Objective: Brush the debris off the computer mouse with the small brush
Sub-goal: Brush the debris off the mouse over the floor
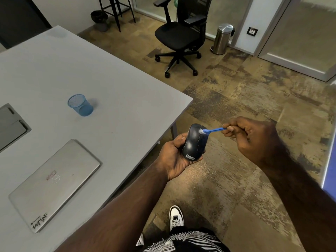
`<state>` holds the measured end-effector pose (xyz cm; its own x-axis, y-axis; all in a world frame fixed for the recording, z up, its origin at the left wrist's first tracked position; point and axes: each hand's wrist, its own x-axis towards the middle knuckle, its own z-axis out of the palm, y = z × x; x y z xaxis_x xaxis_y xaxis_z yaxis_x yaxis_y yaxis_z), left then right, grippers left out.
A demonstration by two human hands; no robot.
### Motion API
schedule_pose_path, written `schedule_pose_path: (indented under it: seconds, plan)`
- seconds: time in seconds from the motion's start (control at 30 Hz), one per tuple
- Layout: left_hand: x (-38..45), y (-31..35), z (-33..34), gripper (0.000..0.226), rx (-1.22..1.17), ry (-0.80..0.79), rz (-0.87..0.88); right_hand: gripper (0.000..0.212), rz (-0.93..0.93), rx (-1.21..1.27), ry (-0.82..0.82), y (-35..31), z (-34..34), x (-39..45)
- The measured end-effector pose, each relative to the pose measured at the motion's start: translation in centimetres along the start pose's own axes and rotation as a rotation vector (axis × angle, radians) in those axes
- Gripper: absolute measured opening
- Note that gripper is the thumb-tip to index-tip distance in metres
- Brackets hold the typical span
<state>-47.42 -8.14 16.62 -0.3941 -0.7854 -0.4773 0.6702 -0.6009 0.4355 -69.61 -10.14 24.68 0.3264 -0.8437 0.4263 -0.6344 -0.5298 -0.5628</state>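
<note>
A dark computer mouse [195,142] with a small label at its near end rests in my left hand [174,157], held past the table's edge above the floor. My right hand [254,139] pinches the handle of a small blue brush [214,130]. The brush's white bristles touch the top front of the mouse, near its right button. Pale specks lie on the carpet just below the mouse.
A grey table [91,73] fills the left side, bearing a shut silver laptop [54,186] and a blue mesh pen cup [81,105]. A black office chair [181,35] and a steel bin [222,39] stand farther off on the patterned carpet.
</note>
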Motion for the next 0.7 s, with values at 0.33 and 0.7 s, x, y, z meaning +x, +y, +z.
schedule_pose_path:
  seconds: [0.33,0.7]
  plan:
    - [-0.1,0.1,0.5,0.038,0.014,0.029,0.017,0.018,-0.013,0.020,-0.041,-0.9,0.4,-0.2]
    - [-0.1,0.6,1.0,0.039,0.035,0.071,0.022,0.019,0.075,-0.017,0.062,-1.7,1.3,-0.6]
